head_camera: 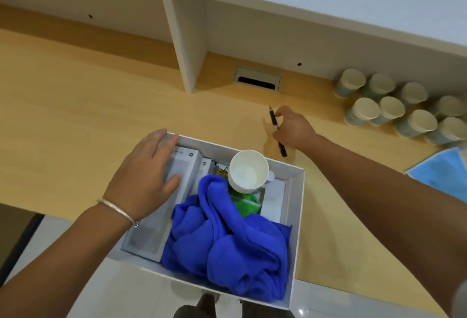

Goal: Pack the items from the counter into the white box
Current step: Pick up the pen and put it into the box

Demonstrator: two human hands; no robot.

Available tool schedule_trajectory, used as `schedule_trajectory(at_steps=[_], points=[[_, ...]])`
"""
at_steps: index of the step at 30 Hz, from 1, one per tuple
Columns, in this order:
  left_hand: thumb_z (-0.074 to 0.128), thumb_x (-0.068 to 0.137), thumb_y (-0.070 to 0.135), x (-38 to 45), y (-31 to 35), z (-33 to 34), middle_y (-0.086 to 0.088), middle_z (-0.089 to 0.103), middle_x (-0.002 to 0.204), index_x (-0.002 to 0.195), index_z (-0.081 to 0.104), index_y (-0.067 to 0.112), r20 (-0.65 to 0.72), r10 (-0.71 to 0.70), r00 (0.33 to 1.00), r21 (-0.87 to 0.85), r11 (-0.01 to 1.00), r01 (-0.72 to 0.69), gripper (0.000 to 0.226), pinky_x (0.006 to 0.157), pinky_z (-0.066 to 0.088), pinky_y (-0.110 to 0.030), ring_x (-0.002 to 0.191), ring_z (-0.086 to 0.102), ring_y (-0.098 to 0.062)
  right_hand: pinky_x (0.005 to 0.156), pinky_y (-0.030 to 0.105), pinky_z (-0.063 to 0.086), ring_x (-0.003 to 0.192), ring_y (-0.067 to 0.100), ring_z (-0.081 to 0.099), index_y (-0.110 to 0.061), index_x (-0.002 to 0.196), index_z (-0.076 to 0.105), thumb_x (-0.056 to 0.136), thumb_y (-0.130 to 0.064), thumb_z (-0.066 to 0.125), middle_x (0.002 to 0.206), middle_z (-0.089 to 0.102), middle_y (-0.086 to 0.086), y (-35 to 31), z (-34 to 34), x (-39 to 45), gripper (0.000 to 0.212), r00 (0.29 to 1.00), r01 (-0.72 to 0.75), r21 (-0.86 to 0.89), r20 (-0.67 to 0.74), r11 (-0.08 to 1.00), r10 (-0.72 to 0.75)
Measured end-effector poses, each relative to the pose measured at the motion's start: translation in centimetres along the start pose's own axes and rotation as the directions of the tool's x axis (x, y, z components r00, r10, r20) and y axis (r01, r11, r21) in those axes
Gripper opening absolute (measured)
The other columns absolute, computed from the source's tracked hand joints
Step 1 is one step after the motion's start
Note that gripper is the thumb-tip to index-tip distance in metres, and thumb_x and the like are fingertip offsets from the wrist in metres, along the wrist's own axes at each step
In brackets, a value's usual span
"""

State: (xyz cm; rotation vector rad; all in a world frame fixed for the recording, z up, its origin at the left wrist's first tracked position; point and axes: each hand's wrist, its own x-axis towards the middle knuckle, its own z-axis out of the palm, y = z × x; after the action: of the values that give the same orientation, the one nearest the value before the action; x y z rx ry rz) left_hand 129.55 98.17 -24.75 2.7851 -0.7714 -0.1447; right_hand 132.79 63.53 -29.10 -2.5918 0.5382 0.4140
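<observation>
Head view: pen in hand beside the packed box

The white box is sitting at the near edge of the wooden counter, overhanging it slightly. Inside, a blue towel is lying crumpled beside a grey carton, with a white paper cup resting on a green item. The left hand is resting with relaxed fingers on the carton and the box's far-left corner. The right hand is pinching a black pen just beyond the box. Lidded cups are standing far right, near a light blue cloth.
</observation>
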Motion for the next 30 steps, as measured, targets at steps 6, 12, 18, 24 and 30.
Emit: schedule_trajectory(at_steps=[6, 12, 18, 24, 30], points=[[0.073, 0.081, 0.029, -0.1, -1.4, 0.3, -0.016, 0.022, 0.157, 0.148, 0.031, 0.005, 0.045, 0.061, 0.997, -0.067, 0.996, -0.058, 0.083, 0.112, 0.026, -0.038, 0.143, 0.024, -0.031, 0.058, 0.032, 0.059, 0.07, 0.013, 0.065, -0.042, 0.135, 0.034, 0.082, -0.014, 0.067, 0.081, 0.062, -0.004, -1.8, -7.6, -11.2, 0.068, 0.963, 0.1, 0.307, -0.268, 0.947, -0.014], [0.072, 0.082, 0.03, -0.4, -2.5, 1.6, -0.005, 0.01, 0.161, 0.151, 0.023, 0.009, 0.009, 0.074, 0.997, -0.205, 0.976, -0.071, 0.087, 0.112, 0.021, -0.032, 0.145, 0.019, -0.025, 0.054, 0.032, 0.059, 0.059, 0.014, 0.067, -0.028, 0.092, 0.061, 0.081, -0.007, 0.064, 0.081, 0.063, 0.001, -4.3, -5.0, -20.9, 0.023, 0.989, -0.123, 0.402, -0.028, 0.907, 0.146], [0.069, 0.084, 0.034, -0.3, -2.8, 2.2, 0.001, 0.007, 0.162, 0.152, 0.021, 0.015, -0.008, 0.068, 0.998, -0.262, 0.963, -0.068, 0.085, 0.11, 0.022, -0.031, 0.144, 0.018, -0.022, 0.076, 0.032, 0.051, 0.093, 0.022, 0.062, -0.019, 0.109, 0.063, 0.081, -0.019, 0.061, 0.103, 0.066, 0.001, -6.0, 0.5, -20.7, 0.028, 0.979, -0.184, -0.094, 0.068, 0.979, 0.19], [0.067, 0.085, 0.033, -0.4, -2.8, 2.2, 0.003, 0.006, 0.162, 0.151, 0.023, 0.016, -0.018, 0.059, 0.998, -0.313, 0.948, -0.062, 0.081, 0.11, 0.029, -0.035, 0.145, 0.019, -0.021, 0.072, 0.032, 0.052, 0.093, 0.028, 0.063, -0.014, 0.106, 0.062, 0.082, -0.012, 0.055, 0.105, 0.068, 0.008, -6.7, 2.3, -18.4, 0.025, 0.974, -0.195, -0.287, 0.056, 0.938, 0.22], [0.064, 0.088, 0.032, -1.6, -3.1, 1.6, 0.007, 0.012, 0.159, 0.151, 0.02, 0.021, -0.024, 0.003, 1.0, -0.487, 0.873, -0.015, 0.077, 0.107, 0.026, -0.026, 0.142, 0.021, -0.012, 0.063, 0.029, 0.042, 0.078, 0.025, 0.057, -0.019, 0.095, 0.059, 0.081, -0.02, 0.056, 0.098, 0.066, 0.006, -6.4, 3.0, -18.6, 0.015, 0.984, -0.164, -0.259, 0.03, 0.952, 0.178]])
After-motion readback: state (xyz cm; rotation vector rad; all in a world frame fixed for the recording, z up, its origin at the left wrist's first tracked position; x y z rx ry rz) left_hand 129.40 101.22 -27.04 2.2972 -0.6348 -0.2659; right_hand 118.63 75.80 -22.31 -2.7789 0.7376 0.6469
